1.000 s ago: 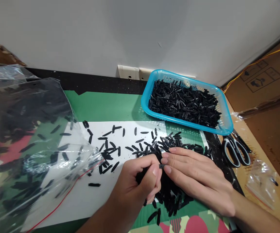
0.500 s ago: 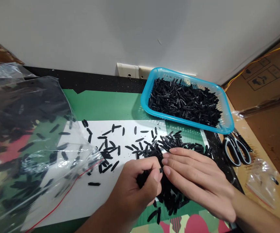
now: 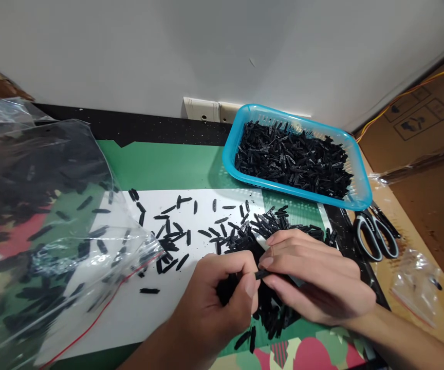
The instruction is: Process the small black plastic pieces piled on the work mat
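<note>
My left hand (image 3: 225, 293) is closed in a pinch, thumb against curled forefinger, on a small black strip (image 3: 261, 275). The strip juts right from that pinch to my right hand (image 3: 318, 275), whose thumb and bent fingers close around its other end. Something white (image 3: 260, 240) shows by the right fingertips; I cannot tell what it is. Beneath both hands lies a heap of similar black strips (image 3: 274, 313), partly hidden by them. More loose strips (image 3: 171, 236) are scattered to the left on a white sheet (image 3: 117, 313).
A blue plastic basket (image 3: 297, 192) full of black strips stands at the back right. A large clear zip bag (image 3: 56, 252) with black strips covers the left side. Scissors (image 3: 374, 236) and a small clear bag (image 3: 414, 288) lie at right, beside a cardboard box (image 3: 430, 180).
My right hand's fingers have bent from lying flat, and its thumb has come in to the strip. More of the black strip now shows between my hands. My left hand stays nearly in place.
</note>
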A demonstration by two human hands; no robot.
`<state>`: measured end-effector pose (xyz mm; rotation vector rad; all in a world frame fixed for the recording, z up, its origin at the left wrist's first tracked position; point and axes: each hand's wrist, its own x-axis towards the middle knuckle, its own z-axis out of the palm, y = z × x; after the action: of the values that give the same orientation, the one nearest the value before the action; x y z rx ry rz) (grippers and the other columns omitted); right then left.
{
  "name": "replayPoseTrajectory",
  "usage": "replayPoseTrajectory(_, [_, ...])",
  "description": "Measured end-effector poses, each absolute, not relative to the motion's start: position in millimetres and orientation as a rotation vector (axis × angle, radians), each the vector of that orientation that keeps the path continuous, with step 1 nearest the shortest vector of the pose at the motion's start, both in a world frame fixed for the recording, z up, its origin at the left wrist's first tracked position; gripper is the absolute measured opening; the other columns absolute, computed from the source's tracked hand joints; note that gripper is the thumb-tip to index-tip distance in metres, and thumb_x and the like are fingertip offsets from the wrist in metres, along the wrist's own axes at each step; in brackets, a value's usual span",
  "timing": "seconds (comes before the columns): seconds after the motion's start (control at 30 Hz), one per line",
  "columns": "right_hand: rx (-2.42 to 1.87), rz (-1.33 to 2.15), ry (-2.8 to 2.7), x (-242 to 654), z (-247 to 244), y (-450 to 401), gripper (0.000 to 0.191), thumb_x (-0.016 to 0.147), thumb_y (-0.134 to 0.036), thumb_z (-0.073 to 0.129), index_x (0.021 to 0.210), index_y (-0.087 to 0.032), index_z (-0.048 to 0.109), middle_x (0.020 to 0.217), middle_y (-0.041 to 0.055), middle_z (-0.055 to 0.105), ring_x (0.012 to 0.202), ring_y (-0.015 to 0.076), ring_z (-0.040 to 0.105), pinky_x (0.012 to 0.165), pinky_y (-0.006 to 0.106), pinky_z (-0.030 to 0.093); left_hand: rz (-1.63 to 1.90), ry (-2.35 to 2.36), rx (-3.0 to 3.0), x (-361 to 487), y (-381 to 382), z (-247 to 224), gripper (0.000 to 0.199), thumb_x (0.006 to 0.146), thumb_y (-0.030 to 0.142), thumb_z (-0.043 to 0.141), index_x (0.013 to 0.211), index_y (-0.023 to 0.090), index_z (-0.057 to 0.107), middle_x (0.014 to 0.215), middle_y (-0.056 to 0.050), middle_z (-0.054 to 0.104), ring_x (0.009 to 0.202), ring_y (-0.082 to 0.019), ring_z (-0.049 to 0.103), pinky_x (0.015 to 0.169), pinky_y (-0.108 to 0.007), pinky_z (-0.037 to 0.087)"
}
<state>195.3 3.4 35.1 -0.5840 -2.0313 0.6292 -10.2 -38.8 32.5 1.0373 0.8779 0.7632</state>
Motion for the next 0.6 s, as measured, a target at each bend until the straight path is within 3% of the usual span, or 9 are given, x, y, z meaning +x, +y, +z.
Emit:
replayPoseTrajectory(0.3, [-0.651, 0.539, -2.035, 198.2, 34.7, 8.8, 0.015, 0.099, -0.005, 0.069, 0.109, -0.014, 0.075, 0.084, 0.0076, 0.082, 0.072, 0.0193, 0.078, 0.08, 0.039, 0.068, 0.794, 0.918, 0.841, -5.5, -38.7, 29.0, 0.055, 0.108, 0.058, 0.057, 0.068, 0.02, 0.049, 0.054, 0.005, 0.043, 0.046, -0.008, 0.036, 0.042, -0.02, 0.024])
replayPoseTrajectory(0.47, [-0.918, 0.232, -2.129, 202.3, 33.3, 15.9, 0.022, 0.099, -0.007, 0.073, 0.118, -0.016, 0.074, 0.101, 0.011, 0.082, 0.095, 0.0255, 0.074, 0.085, 0.044, 0.06, 0.762, 0.955, 0.547, -3.3, -27.4, 34.0, 0.056, 0.104, 0.064, 0.053, 0.071, 0.02, 0.06, 0.048, 0.007, 0.04, 0.035, -0.007, 0.031, 0.035, -0.019, 0.016])
replayPoseTrajectory(0.6, [-0.824, 0.404, -2.149, 197.9, 37.1, 6.7, 0.021, 0.101, -0.008, 0.07, 0.12, -0.017, 0.076, 0.103, 0.0108, 0.08, 0.093, 0.0239, 0.07, 0.081, 0.042, 0.06, 0.714, 1.017, 0.521, -0.9, -26.5, 33.6, 0.055, 0.1, 0.07, 0.056, 0.078, 0.02, 0.063, 0.048, 0.008, 0.043, 0.033, -0.007, 0.03, 0.032, -0.019, 0.016])
